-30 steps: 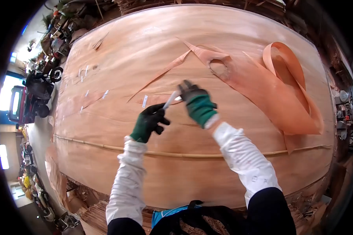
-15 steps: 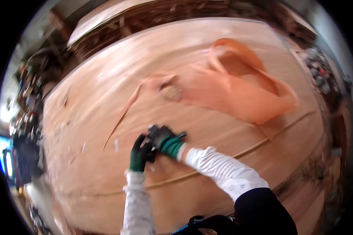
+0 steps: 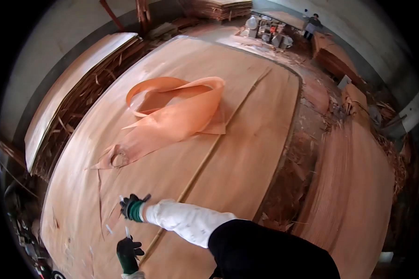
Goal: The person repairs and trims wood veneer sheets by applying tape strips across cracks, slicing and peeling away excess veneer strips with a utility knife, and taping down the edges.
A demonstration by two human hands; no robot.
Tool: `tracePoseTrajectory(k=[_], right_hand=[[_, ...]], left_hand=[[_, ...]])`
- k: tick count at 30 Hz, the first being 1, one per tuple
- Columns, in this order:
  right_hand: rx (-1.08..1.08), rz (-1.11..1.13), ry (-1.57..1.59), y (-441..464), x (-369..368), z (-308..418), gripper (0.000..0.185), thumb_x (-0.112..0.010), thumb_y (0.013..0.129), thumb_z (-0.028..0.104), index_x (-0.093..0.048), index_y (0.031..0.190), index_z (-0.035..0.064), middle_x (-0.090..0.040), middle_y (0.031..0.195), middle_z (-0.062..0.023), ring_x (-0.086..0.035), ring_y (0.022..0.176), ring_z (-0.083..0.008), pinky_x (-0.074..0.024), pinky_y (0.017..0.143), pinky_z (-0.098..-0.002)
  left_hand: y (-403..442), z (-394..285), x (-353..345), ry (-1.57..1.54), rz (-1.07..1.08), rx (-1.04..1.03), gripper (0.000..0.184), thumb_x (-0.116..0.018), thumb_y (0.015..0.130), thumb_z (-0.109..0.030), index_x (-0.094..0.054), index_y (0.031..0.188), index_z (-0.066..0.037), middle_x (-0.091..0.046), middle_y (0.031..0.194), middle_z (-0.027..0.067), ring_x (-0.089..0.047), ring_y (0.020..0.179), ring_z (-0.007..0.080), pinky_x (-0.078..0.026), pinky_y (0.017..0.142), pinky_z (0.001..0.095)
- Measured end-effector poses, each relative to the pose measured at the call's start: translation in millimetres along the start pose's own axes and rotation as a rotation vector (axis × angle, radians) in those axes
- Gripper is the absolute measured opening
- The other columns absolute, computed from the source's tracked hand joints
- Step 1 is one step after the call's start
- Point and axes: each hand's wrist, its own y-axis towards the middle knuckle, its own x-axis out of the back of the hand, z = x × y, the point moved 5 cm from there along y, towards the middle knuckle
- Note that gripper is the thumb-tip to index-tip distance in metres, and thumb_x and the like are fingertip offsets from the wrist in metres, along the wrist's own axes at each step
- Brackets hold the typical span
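Observation:
My left hand (image 3: 128, 255), in a dark green and black glove, is low in the view over a wide thin wood veneer sheet (image 3: 246, 153). Its fingers are bent, and a short white strip (image 3: 127, 231) stands at its fingertips. Just above, my right hand (image 3: 132, 208), in a matching glove, is closed round a small tool; a pale tip and a dark end show, but its kind is hidden. Left of the hands, a long narrow split (image 3: 100, 200) runs down the sheet. Farther up lies a curled orange veneer piece (image 3: 179, 114) with a round knot hole.
A long thin stick (image 3: 209, 153) lies across the sheet. Veneer stacks stand at the left (image 3: 74, 93) and right (image 3: 344, 186). Scraps (image 3: 288, 181) litter the floor between. Another person (image 3: 312, 25) stands far off at the upper right.
The view has swung to the right, so the right-hand stack and the far person now show. My hands, close together before, have come apart.

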Motion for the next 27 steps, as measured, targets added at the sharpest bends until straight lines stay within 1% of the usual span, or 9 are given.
tracePoseTrajectory(k=[2,6,11,14,16,18,20,23,27], right_hand=[[-0.116,-0.04,0.329,-60.2,30.1,10.8,0.035,-0.056,0.089,0.027,-0.058,0.12,0.0113,-0.062,0.115,-0.0129,-0.061,0.104,-0.0279,-0.0463,0.073,-0.0467],[0.05,-0.026,0.869,-202.8,20.8,18.7,0.035,-0.056,0.08,0.015,-0.06,0.113,0.0069,-0.065,0.101,-0.0206,-0.063,0.09,-0.0395,-0.0502,0.075,-0.0439],[0.007,0.241,1.119,-365.3,-20.6,30.2,0.033,-0.054,0.074,0.009,-0.064,0.104,0.003,-0.067,0.096,-0.0197,-0.064,0.091,-0.0353,-0.0498,0.076,-0.0435],[-0.085,0.227,1.271,-447.9,4.4,-11.1,0.034,-0.057,0.075,0.012,-0.064,0.108,0.0035,-0.067,0.102,-0.0182,-0.064,0.094,-0.0335,-0.0496,0.08,-0.0417],[-0.175,0.104,1.351,-501.2,19.3,-59.3,0.036,-0.06,0.077,0.016,-0.063,0.112,0.0042,-0.066,0.107,-0.0176,-0.063,0.098,-0.0327,-0.0491,0.084,-0.0403],[-0.3,-0.036,1.399,-556.7,26.7,-117.6,0.04,-0.063,0.08,0.021,-0.061,0.117,0.005,-0.064,0.113,-0.0172,-0.062,0.102,-0.0315,-0.0483,0.088,-0.0386],[-0.109,-0.305,0.862,-611.2,14.8,-177.4,0.037,-0.058,0.09,0.024,-0.058,0.124,0.0085,-0.057,0.129,-0.0136,-0.057,0.113,-0.0266,-0.0467,0.095,-0.0349],[-0.067,-0.429,1.112,-709.8,56.1,-268.6,0.037,-0.058,0.089,0.014,-0.059,0.126,0.0093,-0.061,0.125,-0.0085,-0.059,0.11,-0.0218,-0.0488,0.089,-0.0306],[-0.384,-0.488,0.704,-808.6,94.6,-369.3,0.031,-0.063,0.083,0.004,-0.066,0.114,0.0067,-0.067,0.102,-0.0076,-0.064,0.088,-0.0164,-0.05,0.069,-0.0263]], left_hand=[[-14.9,28.5,-0.4,-0.057,-0.092,-0.026,0.028,-0.057,0.09,-0.021,-0.055,0.108,0.001,-0.064,0.076,0.0165,-0.06,0.051,0.0204,-0.047,0.042,0.028],[-39.9,54.3,3.9,-0.173,-0.254,-0.157,0.025,-0.059,0.089,-0.017,-0.057,0.109,-0.001,-0.064,0.085,0.0125,-0.063,0.067,0.0197,-0.051,0.046,0.0283],[-88.6,50.9,-62.7,-0.074,-0.194,-0.069,0.03,-0.061,0.088,-0.024,-0.059,0.111,-0.005,-0.066,0.106,0.0164,-0.067,0.076,0.0234,-0.058,0.063,0.0327],[-132.1,23.8,-181.9,-0.219,0.052,-0.151,0.011,-0.055,0.092,-0.011,-0.059,0.099,-0.004,-0.069,0.105,0.0155,-0.068,0.084,0.0283,-0.055,0.074,0.0376],[-125.7,42.8,-235.2,0.081,0.128,-0.011,0.027,-0.061,0.085,-0.012,-0.057,0.109,0.001,-0.065,0.107,0.017,-0.066,0.078,0.0245,-0.058,0.076,0.0346],[-154.8,26.3,-342.5,-0.071,0.16,0.024,0.023,-0.061,0.084,-0.007,-0.059,0.104,0.004,-0.065,0.104,0.0166,-0.065,0.075,0.0241,-0.057,0.074,0.0343],[-178.2,1.4,-460.8,-0.146,0.312,0.112,0.021,-0.061,0.085,-0.008,-0.06,0.102,0.004,-0.067,0.094,0.0147,-0.065,0.071,0.0219,-0.055,0.068,0.033],[-188.0,-2.6,-604.7,0.097,0.691,0.144,0.018,-0.059,0.088,-0.01,-0.062,0.099,0.003,-0.068,0.083,0.0123,-0.065,0.069,0.0191,-0.052,0.063,0.0302],[-207.7,-35.5,-758.8,0.101,0.909,0.182,0.021,-0.058,0.09,-0.012,-0.06,0.104,0.004,-0.068,0.081,0.0129,-0.063,0.062,0.0167,-0.051,0.056,0.0278]])
